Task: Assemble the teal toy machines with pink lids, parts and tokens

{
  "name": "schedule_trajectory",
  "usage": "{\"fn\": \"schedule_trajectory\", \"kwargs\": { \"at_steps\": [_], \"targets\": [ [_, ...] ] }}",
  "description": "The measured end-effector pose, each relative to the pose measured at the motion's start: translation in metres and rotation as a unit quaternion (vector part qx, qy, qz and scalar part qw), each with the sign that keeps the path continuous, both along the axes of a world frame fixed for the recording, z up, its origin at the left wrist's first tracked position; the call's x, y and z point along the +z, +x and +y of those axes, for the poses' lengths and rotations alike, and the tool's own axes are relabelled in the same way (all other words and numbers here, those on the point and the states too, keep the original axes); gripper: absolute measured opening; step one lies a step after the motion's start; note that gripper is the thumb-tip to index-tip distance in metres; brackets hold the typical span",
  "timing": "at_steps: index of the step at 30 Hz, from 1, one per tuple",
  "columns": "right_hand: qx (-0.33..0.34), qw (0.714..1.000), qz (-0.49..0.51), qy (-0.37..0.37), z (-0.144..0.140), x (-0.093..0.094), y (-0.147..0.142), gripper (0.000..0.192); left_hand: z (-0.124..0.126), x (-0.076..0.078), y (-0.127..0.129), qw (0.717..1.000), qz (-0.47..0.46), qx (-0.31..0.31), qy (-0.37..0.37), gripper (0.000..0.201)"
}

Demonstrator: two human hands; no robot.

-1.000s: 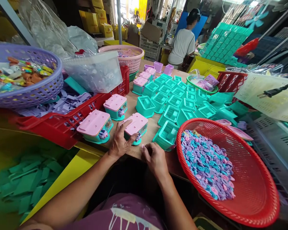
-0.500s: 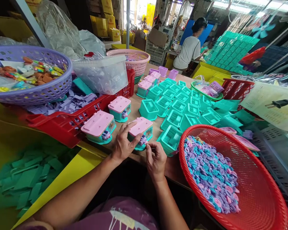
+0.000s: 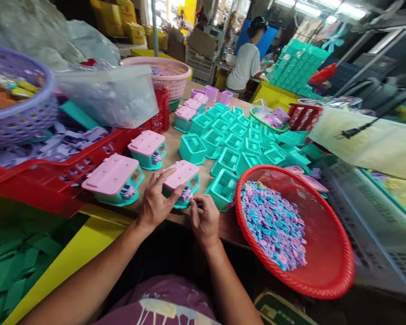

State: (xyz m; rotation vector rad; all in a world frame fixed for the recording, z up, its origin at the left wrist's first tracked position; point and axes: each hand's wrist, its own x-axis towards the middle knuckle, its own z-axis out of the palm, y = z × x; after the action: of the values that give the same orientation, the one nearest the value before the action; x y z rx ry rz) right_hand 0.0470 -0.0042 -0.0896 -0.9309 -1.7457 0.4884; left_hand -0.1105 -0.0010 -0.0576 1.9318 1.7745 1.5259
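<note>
My left hand (image 3: 155, 201) grips a small teal toy box with a pink lid (image 3: 182, 177) near the table's front edge. My right hand (image 3: 205, 218) is curled beside it, fingertips pressed against the purple knob on the box's front; any small piece in them is hidden. Two more pink-lidded boxes (image 3: 112, 178) (image 3: 148, 148) stand to the left. A round red basket (image 3: 328, 253) at my right holds several purple, blue and pink round pieces (image 3: 273, 223).
Several open teal boxes (image 3: 230, 144) cover the table's middle. A red crate (image 3: 54, 169) of lilac parts, a lilac basket (image 3: 20, 115) and a pink basket (image 3: 169, 81) stand at left. Another person (image 3: 245, 65) sits at the back. Green flat pieces (image 3: 10, 266) lie low left.
My right hand has risen from the table edge to the front of the box and stayed pressed there. My left hand kept its hold. The view swung left.
</note>
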Motion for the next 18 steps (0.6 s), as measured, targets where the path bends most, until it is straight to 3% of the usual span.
{"fn": "schedule_trajectory", "kwargs": {
  "at_steps": [4, 11, 18],
  "targets": [
    [-0.017, 0.999, -0.023, 0.036, 0.002, 0.003, 0.0, 0.008, 0.004, 0.0, 0.0, 1.0, 0.014, -0.001, -0.003, 0.046],
    [-0.01, 1.0, -0.018, 0.004, -0.002, 0.003, 0.003, 0.01, 0.001, 0.002, 0.004, 1.0, 0.014, 0.008, -0.024, 0.05],
    [-0.004, 0.997, -0.076, 0.004, -0.004, 0.011, 0.005, 0.011, -0.001, 0.002, 0.005, 0.998, 0.019, 0.012, -0.051, 0.051]
  ]
}}
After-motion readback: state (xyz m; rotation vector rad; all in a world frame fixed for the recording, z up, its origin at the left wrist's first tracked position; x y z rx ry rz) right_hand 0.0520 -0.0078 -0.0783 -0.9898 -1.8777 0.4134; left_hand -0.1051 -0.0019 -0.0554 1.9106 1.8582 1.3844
